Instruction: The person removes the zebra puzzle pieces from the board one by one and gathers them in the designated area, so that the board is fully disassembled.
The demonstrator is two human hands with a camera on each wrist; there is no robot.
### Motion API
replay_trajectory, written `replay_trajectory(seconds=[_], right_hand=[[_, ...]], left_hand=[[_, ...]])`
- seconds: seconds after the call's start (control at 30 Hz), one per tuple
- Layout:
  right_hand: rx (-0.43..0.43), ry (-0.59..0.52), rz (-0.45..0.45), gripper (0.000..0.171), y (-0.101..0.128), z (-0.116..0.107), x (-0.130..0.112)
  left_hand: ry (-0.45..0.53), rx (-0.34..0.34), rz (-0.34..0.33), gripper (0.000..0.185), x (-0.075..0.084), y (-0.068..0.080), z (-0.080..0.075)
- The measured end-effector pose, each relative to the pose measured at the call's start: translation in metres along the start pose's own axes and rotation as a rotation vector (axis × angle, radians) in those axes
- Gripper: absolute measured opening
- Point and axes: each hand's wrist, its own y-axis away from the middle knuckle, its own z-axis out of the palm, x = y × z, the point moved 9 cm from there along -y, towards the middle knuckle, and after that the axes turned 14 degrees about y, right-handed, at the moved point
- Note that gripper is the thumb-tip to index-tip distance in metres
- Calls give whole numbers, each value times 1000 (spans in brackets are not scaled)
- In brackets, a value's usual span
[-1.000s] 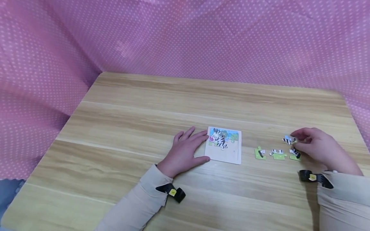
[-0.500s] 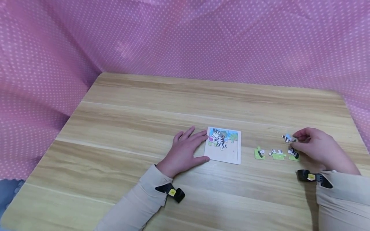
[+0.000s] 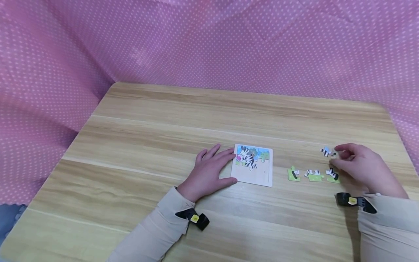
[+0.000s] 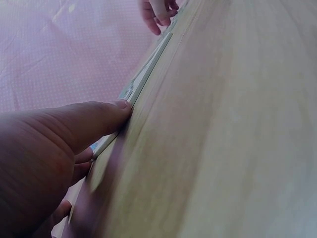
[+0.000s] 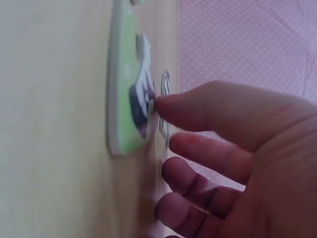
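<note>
Step in hand: pick-up of a loose piece for the zebra puzzle. The right hand pinches one piece between thumb and fingertips, its fingers curled round it — the piece appears lifted just clear of the table, though contact cannot be ruled out from the head view. It juts out to the left of the fingertips, toward the board.

The board lies well to the left of that grip, partly filled; its lower half is bare. The left hand lies flat, fingers straight, with thumb and fingertips pressed against the board's left edge — it grips nothing.

Three more pieces lie in a row just below the held piece, the nearest touching or almost touching the right thumb.

Judgement: the next move calls for carrying the held piece leftward across to the board and turning it to match a vacant slot, while the left hand braces the board.
</note>
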Motion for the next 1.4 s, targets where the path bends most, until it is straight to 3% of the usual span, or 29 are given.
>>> replay_trajectory(seconds=[0.33, 0.67, 1.07, 1.4], right_hand=[[33, 5, 12, 44, 2, -4, -7], [48, -87, -105, 37, 4, 0, -70], [165, -15, -272, 28, 10, 7, -135], [184, 22, -375, 28, 17, 18, -175]], left_hand=[[-11, 1, 5, 72, 0, 0, 0], [-8, 2, 4, 72, 1, -1, 0], [-11, 0, -1, 72, -1, -1, 0], [-13, 5, 9, 73, -2, -1, 1]])
